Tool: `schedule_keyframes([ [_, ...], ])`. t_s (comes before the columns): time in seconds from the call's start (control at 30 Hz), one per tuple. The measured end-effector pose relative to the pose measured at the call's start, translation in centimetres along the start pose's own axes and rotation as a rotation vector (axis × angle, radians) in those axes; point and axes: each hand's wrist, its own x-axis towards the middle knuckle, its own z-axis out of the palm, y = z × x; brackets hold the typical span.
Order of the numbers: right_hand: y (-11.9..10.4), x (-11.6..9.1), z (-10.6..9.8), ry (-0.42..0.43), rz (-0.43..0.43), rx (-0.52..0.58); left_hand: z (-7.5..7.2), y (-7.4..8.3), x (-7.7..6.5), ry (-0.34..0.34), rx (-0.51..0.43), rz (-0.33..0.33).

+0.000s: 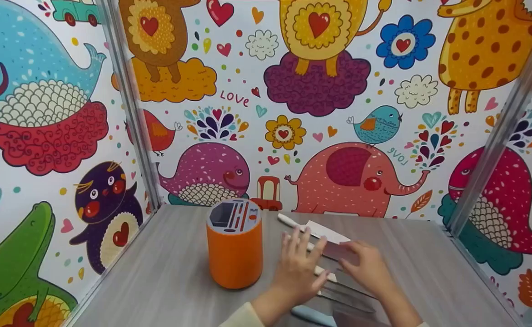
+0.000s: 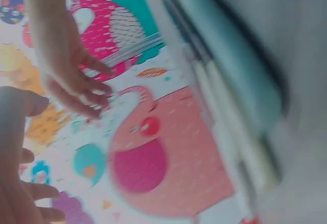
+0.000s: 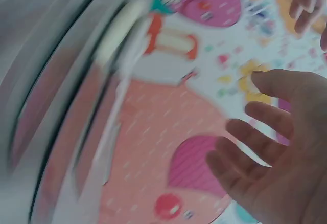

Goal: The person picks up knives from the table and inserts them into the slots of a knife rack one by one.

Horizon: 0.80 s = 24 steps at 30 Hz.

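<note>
Knives (image 1: pixel 332 251), a set of several, laid side by side on a grey wood-grain table (image 1: pixel 170 268). Blades long and smooth, some broad, others narrow; most handles creamy white, and one, nearest the person, a light blue handle (image 1: pixel 313 315) (thicker than its neighbours). Handles point toward the left, blades toward the right.

Left hand (image 1: pixel 296 272): above the handle side of the row, fingers spread and extended, nothing held. Right hand (image 1: pixel 369 268): above the blade side, fingers loosely bent, thumb well apart from them, nothing held. The knives lie beneath and between the two hands; both wrist views (blurred in places) show them apart from the fingers.

Knife holder (image 1: pixel 235 256), one: orange, rounded, upright on the table to the left of the knives, its grey slotted top (image 1: pixel 246 221) facing up. Wall (image 1: pixel 315 91), behind: white, printed with colourful cartoon animals.
</note>
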Motion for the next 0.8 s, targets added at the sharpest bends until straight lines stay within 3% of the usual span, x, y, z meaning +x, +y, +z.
schedule_keyframes([
  [0.13,-2.9,-0.1,1.1,-0.166,0.046,0.098,-3.5,-3.9,-0.5,0.093,-0.001,-0.041],
  [0.23,-3.9,-0.2,2.0,-0.298,0.075,0.164,-5.0,-7.5,-0.9,0.153,0.030,-0.124],
  [0.33,-4.4,-0.3,2.9,-0.411,0.077,0.216,-5.5,-10.4,-1.6,0.119,0.065,-0.265],
  [0.47,-4.7,-0.7,3.9,-0.535,0.054,0.264,-5.0,-12.9,-2.4,-0.006,0.049,-0.426],
  [0.57,-5.0,-1.1,4.7,-0.605,0.021,0.272,-4.6,-13.7,-3.0,-0.036,0.051,-0.443],
  [0.7,-5.8,-1.0,5.6,-0.651,-0.025,0.282,-5.0,-14.4,-2.8,0.032,0.083,-0.390],
  [0.8,-6.2,-1.4,6.2,-0.689,-0.034,0.281,-5.8,-14.6,-3.1,0.050,0.110,-0.391],
])
